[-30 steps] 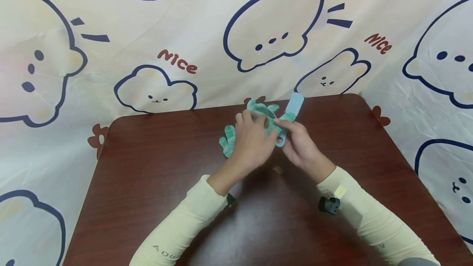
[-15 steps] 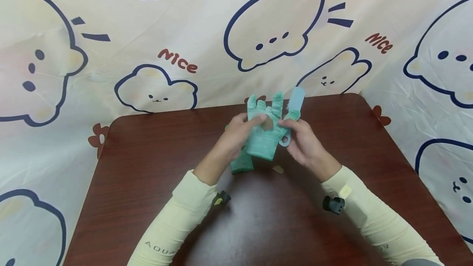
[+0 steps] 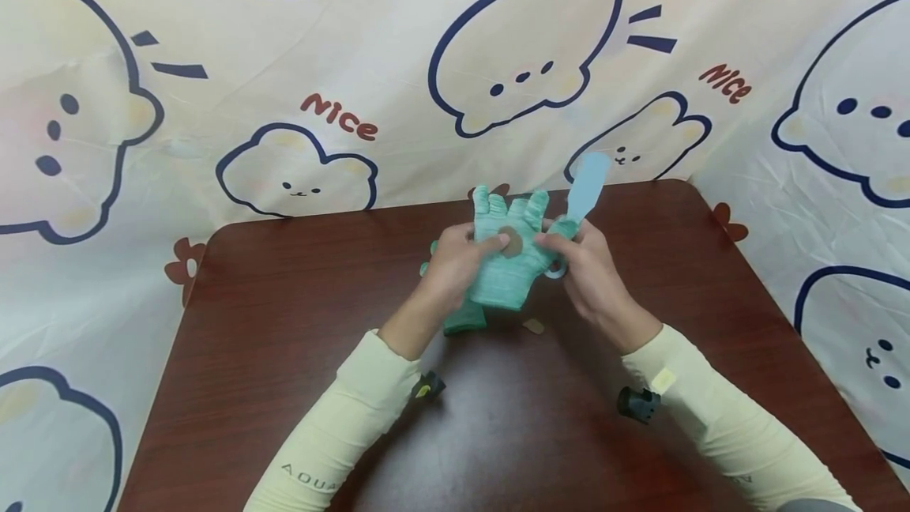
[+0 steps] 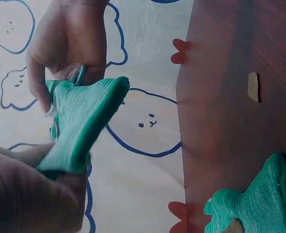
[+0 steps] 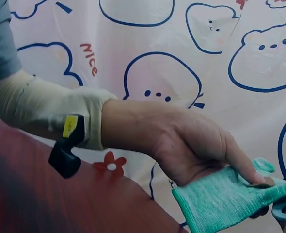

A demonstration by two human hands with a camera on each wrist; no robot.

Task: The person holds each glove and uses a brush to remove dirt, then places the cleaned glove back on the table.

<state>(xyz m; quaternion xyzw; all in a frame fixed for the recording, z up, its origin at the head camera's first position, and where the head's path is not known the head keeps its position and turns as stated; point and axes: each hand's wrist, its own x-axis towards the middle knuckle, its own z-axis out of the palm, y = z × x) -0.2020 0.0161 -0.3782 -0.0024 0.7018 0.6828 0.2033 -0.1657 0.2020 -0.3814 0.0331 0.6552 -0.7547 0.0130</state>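
Observation:
A green knit glove (image 3: 501, 283) is held up over the table, its fingers pointing away. A round brown patch (image 3: 513, 242) lies on its face. My left hand (image 3: 455, 259) grips the glove's left side, thumb at the patch and the other fingers behind. My right hand (image 3: 590, 267) pinches the glove by its thumb side. It also holds a light blue flat tool (image 3: 588, 184) with a ring-shaped end, slanting up past the glove's thumb. A second green glove (image 4: 264, 204) lies on the table, partly hidden below the first in the head view.
A small tan scrap (image 3: 533, 326) lies on the dark brown wooden table (image 3: 284, 354), just nearer than the gloves. A cartoon-printed cloth (image 3: 398, 46) hangs behind the table's far edge and along its sides.
The lifted glove has turned to show its patched face, fingers away, and my left hand has shifted to its left side. The blue tool has swung up and right in my right hand.

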